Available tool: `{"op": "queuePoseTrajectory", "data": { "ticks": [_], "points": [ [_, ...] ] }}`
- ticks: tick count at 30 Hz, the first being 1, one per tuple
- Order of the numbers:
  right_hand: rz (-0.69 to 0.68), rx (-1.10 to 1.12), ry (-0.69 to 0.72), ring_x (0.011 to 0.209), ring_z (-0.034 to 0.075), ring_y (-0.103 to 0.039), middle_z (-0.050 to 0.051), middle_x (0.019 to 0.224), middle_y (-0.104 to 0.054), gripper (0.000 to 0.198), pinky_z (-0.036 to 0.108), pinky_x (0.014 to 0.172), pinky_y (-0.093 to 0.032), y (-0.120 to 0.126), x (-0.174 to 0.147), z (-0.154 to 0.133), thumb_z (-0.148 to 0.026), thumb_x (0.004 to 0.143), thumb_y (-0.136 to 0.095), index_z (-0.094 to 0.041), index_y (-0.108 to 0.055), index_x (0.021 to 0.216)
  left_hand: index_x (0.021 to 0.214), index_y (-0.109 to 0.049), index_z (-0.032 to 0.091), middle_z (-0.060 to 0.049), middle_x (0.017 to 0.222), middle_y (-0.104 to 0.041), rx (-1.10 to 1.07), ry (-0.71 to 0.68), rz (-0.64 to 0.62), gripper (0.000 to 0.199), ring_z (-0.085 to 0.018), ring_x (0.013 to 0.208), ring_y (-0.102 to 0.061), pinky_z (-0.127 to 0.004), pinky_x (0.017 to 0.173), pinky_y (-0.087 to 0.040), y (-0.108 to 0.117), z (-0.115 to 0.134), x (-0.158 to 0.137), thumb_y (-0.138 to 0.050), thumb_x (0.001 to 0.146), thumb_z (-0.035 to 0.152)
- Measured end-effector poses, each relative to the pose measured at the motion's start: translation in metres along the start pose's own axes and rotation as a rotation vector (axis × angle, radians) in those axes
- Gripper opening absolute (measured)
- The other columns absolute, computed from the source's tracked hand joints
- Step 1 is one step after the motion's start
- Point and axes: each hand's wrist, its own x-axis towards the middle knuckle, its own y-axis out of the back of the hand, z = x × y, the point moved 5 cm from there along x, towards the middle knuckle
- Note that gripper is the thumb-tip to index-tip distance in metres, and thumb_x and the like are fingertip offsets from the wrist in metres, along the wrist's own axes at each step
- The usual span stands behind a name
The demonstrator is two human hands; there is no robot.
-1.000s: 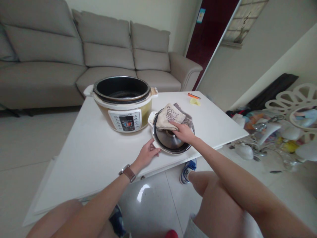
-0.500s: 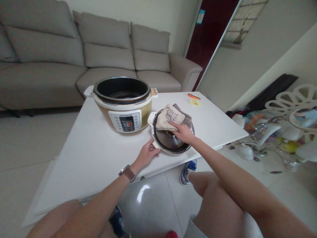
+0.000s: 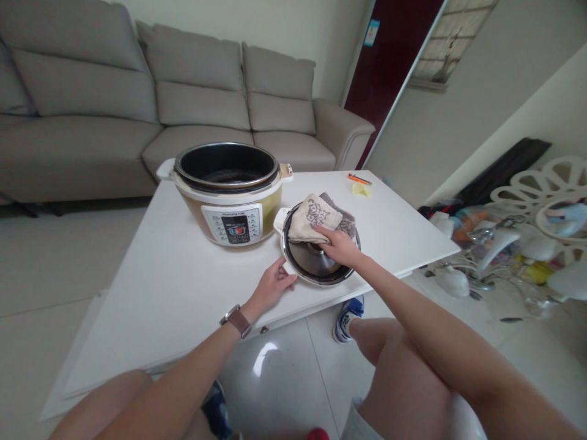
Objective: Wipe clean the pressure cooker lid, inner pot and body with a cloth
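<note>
A pressure cooker lid (image 3: pixel 316 264) lies on the white table with its metal inner side up. My left hand (image 3: pixel 274 282) grips its near left edge with fingers and thumb. In my right hand (image 3: pixel 338 245) is a folded cloth (image 3: pixel 315 219), beige with a dark pattern and a grey part behind, pressed over the far half of the lid. The fingers of that hand are partly hidden by the cloth. To the left stands the electric pressure cooker (image 3: pixel 238 223), uncovered, with a dark inner pot (image 3: pixel 227 165) inside.
On the white table (image 3: pixel 183 299), an orange-handled tool (image 3: pixel 359 179) and a yellowish scrap (image 3: pixel 361 190) lie at the far right. Behind it stands a grey sofa (image 3: pixel 197 110). Lamp parts and bags crowd the floor at right. My legs are below the table's front edge.
</note>
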Motion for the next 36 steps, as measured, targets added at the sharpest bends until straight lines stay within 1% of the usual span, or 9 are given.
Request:
{"op": "queuePoseTrajectory", "data": {
  "ticks": [7, 12, 18, 24, 30, 36],
  "points": [
    [-0.014, -0.005, -0.004, 0.133, 0.027, -0.063, 0.005, 0.146, -0.063, 0.053, 0.042, 0.116, -0.047, -0.0001, 0.0002, 0.0003, -0.020, 0.091, -0.060, -0.024, -0.061, 0.144, 0.130, -0.057, 0.013, -0.004, 0.079, -0.072, -0.023, 0.014, 0.006, 0.057, -0.018, 0.065, -0.070, -0.031, 0.067, -0.054, -0.0006, 0.0028, -0.0004, -0.074, 0.084, 0.043],
    [-0.031, -0.007, -0.008, 0.132, 0.027, -0.063, 0.004, 0.147, -0.063, 0.053, 0.042, 0.116, -0.047, -0.0013, 0.0008, 0.0011, -0.020, 0.091, -0.060, -0.024, -0.061, 0.144, 0.129, -0.058, 0.013, -0.005, 0.079, -0.073, -0.001, 0.011, 0.014, 0.055, -0.018, 0.065, -0.070, -0.030, 0.067, -0.054, -0.0006, 0.0058, -0.0011, -0.074, 0.085, 0.042],
    [-0.051, -0.017, -0.014, 0.133, 0.028, -0.062, 0.006, 0.148, -0.061, 0.054, 0.041, 0.116, -0.047, -0.0029, 0.0004, 0.0017, -0.020, 0.091, -0.059, -0.020, -0.059, 0.146, 0.130, -0.057, 0.013, -0.004, 0.079, -0.072, -0.012, 0.009, 0.014, 0.056, -0.018, 0.064, -0.069, -0.030, 0.065, -0.054, -0.0008, 0.0032, -0.0001, -0.074, 0.084, 0.041],
    [-0.054, -0.021, -0.014, 0.132, 0.027, -0.063, 0.005, 0.149, -0.061, 0.054, 0.040, 0.115, -0.047, -0.0024, -0.0001, 0.0003, -0.021, 0.092, -0.059, -0.021, -0.060, 0.145, 0.130, -0.057, 0.013, -0.004, 0.079, -0.072, -0.033, 0.006, 0.011, 0.057, -0.018, 0.064, -0.070, -0.030, 0.066, -0.054, -0.0001, -0.0005, 0.0012, -0.074, 0.084, 0.042],
    [-0.059, -0.014, -0.006, 0.134, 0.025, -0.061, 0.005, 0.150, -0.060, 0.053, 0.039, 0.117, -0.045, -0.0019, 0.0011, -0.0008, -0.019, 0.091, -0.059, -0.021, -0.061, 0.144, 0.128, -0.058, 0.013, -0.005, 0.079, -0.072, -0.037, 0.009, 0.014, 0.056, -0.018, 0.064, -0.069, -0.031, 0.065, -0.054, -0.0004, 0.0014, 0.0008, -0.074, 0.083, 0.041],
    [-0.067, -0.010, -0.008, 0.136, 0.026, -0.060, 0.005, 0.150, -0.059, 0.054, 0.040, 0.118, -0.044, -0.0020, 0.0011, -0.0010, -0.020, 0.091, -0.060, -0.022, -0.060, 0.145, 0.132, -0.057, 0.013, -0.004, 0.078, -0.072, -0.047, 0.014, 0.015, 0.060, -0.018, 0.064, -0.070, -0.031, 0.066, -0.055, -0.0004, 0.0007, 0.0010, -0.075, 0.083, 0.042]
  ]
}}
